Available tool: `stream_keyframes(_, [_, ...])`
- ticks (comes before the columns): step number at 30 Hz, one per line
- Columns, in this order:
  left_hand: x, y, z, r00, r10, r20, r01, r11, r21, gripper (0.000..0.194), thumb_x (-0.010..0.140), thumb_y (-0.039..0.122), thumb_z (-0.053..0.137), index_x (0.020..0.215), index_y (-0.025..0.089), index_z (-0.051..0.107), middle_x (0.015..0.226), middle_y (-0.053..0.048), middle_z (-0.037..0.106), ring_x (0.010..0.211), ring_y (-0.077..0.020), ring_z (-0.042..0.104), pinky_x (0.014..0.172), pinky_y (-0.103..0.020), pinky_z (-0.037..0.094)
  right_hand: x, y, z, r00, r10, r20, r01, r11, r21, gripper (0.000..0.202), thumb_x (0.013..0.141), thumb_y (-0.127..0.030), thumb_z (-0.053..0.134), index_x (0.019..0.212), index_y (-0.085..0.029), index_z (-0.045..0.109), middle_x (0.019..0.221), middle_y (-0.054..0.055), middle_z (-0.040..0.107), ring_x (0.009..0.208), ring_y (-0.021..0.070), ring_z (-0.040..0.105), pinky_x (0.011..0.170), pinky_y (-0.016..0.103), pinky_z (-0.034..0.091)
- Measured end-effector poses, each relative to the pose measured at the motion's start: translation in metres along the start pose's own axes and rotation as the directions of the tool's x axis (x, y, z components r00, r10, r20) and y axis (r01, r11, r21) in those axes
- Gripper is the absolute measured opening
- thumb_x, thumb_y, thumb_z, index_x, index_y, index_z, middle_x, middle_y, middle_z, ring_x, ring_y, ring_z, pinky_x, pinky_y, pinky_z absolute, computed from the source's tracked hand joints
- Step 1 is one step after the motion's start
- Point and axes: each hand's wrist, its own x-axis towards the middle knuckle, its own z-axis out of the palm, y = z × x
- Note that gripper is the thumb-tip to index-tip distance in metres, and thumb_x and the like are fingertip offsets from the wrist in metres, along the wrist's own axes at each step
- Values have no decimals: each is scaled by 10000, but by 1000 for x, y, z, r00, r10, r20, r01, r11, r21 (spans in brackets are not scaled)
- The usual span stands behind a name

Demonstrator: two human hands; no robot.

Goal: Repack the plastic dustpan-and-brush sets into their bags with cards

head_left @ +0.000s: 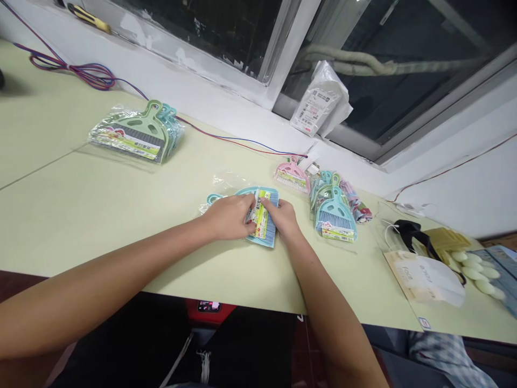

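Observation:
A light blue mini dustpan and brush set (pixel 272 229) lies on its side on the table in front of me, its handle loop pointing left. Across its bristles runs a yellow-green printed label (pixel 263 214). Over the handle end my left hand (pixel 231 216) is curled, its fingers bent against the pan and the label's left edge. On the other side my right hand (pixel 284 218) grips the pan's wide edge, thumb pressed on the label. Part of a clear plastic bag (pixel 230 180) spreads behind the pan. My hands hide the middle of the set.
Bagged green and blue dustpan sets (pixel 141 134) lie at the left. More sets, one pink (pixel 291 175) and several blue and green (pixel 335 215), lie at the right. A red-blue cable (pixel 226 137) runs along the wall. A white package (pixel 317 105) leans on the window; a paper bag (pixel 428 277) lies far right.

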Motion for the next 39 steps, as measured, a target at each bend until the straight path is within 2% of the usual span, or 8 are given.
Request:
stream_keyframes(4, [-2,2,-2,998,-13,58,14,1000,-6,326,831,365,597,1110,201,561,900,-55,720,783,-251,657,607,-353,404,-1,-2,-1,1000,12,9,-12,1000,16,412,727,-536,802,911,-170,765,914,90,802,867,267,761,717,321,598])
stream_keyframes(10, [-2,0,-3,997,-28,76,30,999,-24,330,843,334,590,1143,205,546,842,-31,723,771,-245,660,588,-342,386,-5,-8,-3,995,44,94,-54,993,107,398,694,-447,834,969,-168,761,973,85,804,898,258,765,734,322,611])
stream_keyframes(17, [-4,3,-3,996,-49,74,53,997,-54,336,841,299,586,1161,214,528,856,-43,730,773,-250,670,584,-333,377,-6,-8,-2,998,26,65,-28,999,32,419,690,-466,840,964,-161,755,983,92,802,903,264,766,733,330,612])
stream_keyframes(22, [-5,9,-7,990,-93,109,95,995,-19,445,792,278,621,1217,218,505,902,-59,736,783,-265,684,564,-326,377,-8,-10,-1,999,28,46,-28,1000,-4,371,707,-451,837,935,-169,757,968,92,805,887,262,768,721,314,608])
stream_keyframes(28, [-9,13,-10,986,-67,156,71,997,-19,597,730,230,651,1300,209,478,975,-81,742,842,-282,697,610,-335,416,-9,-11,-1,998,26,54,-25,1000,-5,410,700,-490,834,937,-164,758,979,92,804,912,267,765,715,311,604])
stream_keyframes(35, [-9,9,-1,998,-12,67,22,989,-148,410,814,200,570,1217,205,495,867,-36,727,806,-246,668,620,-333,413,-10,-12,-1,999,26,27,-25,999,-37,371,694,-475,838,892,-170,765,928,90,803,881,275,765,708,321,606])
stream_keyframes(39, [-5,8,-11,999,-30,19,34,978,-205,353,825,223,572,1174,213,531,910,-35,726,807,-226,664,655,-327,442,-10,-11,-1,999,22,26,-21,999,-31,412,689,-516,835,906,-174,765,938,91,802,899,279,766,699,321,604])
